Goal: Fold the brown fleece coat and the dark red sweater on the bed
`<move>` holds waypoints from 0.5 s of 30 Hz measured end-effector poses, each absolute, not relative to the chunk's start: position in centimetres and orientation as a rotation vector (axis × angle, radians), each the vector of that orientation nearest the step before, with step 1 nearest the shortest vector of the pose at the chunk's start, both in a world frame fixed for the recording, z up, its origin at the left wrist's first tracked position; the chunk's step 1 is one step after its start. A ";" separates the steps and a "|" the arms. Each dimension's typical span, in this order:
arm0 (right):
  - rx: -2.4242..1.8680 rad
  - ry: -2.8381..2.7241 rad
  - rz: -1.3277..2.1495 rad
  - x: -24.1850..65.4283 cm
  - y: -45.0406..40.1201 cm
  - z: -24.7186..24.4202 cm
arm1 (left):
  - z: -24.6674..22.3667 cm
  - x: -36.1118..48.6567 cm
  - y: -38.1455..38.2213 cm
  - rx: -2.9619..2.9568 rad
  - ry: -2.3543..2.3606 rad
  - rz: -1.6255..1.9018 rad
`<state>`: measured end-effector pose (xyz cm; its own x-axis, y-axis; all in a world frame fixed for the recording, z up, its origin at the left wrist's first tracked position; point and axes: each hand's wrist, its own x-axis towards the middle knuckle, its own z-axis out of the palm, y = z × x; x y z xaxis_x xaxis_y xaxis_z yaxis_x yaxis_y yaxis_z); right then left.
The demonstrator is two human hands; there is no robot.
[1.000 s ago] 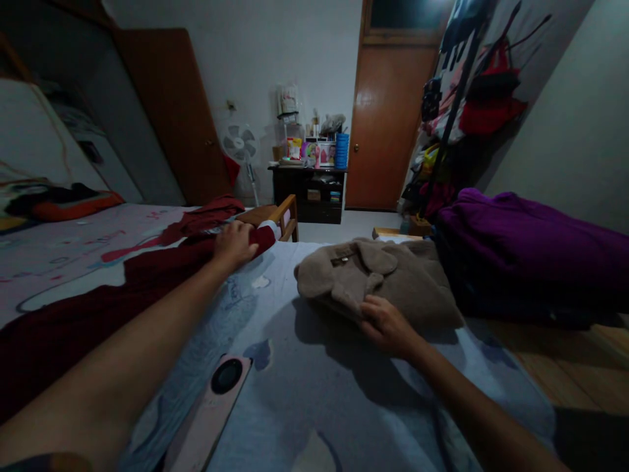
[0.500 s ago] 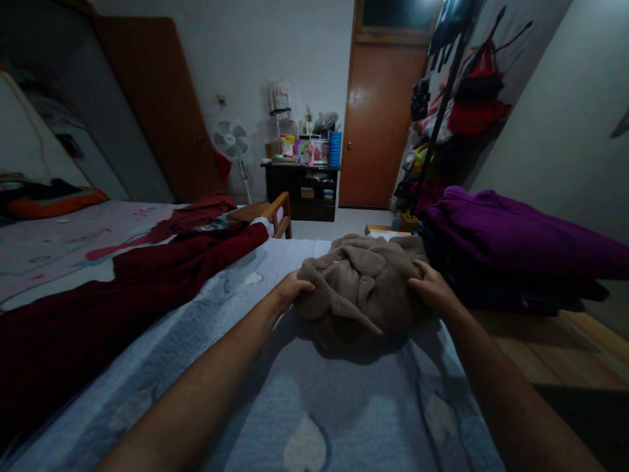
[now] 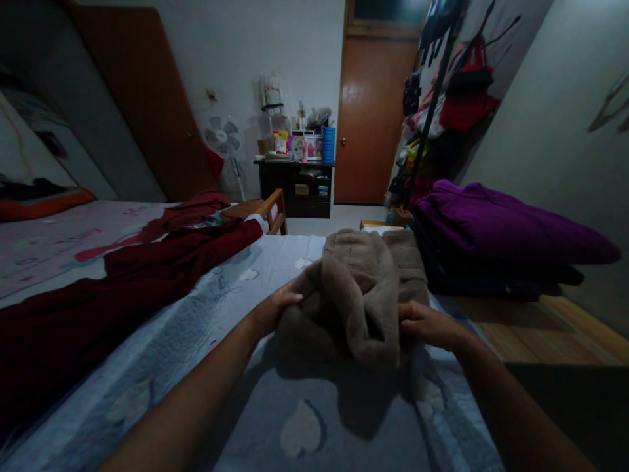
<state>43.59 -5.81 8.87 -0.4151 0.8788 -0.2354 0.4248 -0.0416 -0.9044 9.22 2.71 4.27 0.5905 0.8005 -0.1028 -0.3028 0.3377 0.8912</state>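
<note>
A bunched brown fleece garment (image 3: 361, 262) lies at the far end of the bed, its near part lifted a little off the blue heart-patterned bedspread (image 3: 255, 419). My left hand (image 3: 272, 311) grips its left side, thumb on top and fingers hidden underneath. On the right side, my right hand (image 3: 425, 323) pinches the fabric with curled fingers. Between the hands the near edge droops in a loose fold and casts a shadow on the bedspread. The exact kind of garment cannot be made out.
Dark red cloth (image 3: 162, 269) stretches along the left of the bed. A folded purple garment (image 3: 501, 223) tops a dark pile on a wooden board (image 3: 521, 328) at the right. Beyond stand a fan (image 3: 223, 137), a black cabinet (image 3: 268, 187) and a door (image 3: 368, 124).
Both hands have come slightly nearer and lower, still gripping the fleece. Its near part has been folded over toward me, and a long fold now hangs between the hands. The view has shifted slightly.
</note>
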 end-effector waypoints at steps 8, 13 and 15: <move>-1.721 -1.177 1.089 42.2 -1.2 8.0 | 4.5 8.2 0.1 1.502 0.557 0.007; -1.305 -1.315 1.094 39.1 0.2 6.6 | 6.2 8.1 1.9 1.432 0.470 0.330; -1.186 -1.317 1.025 39.3 0.2 6.7 | 6.1 9.0 3.4 1.398 0.631 0.626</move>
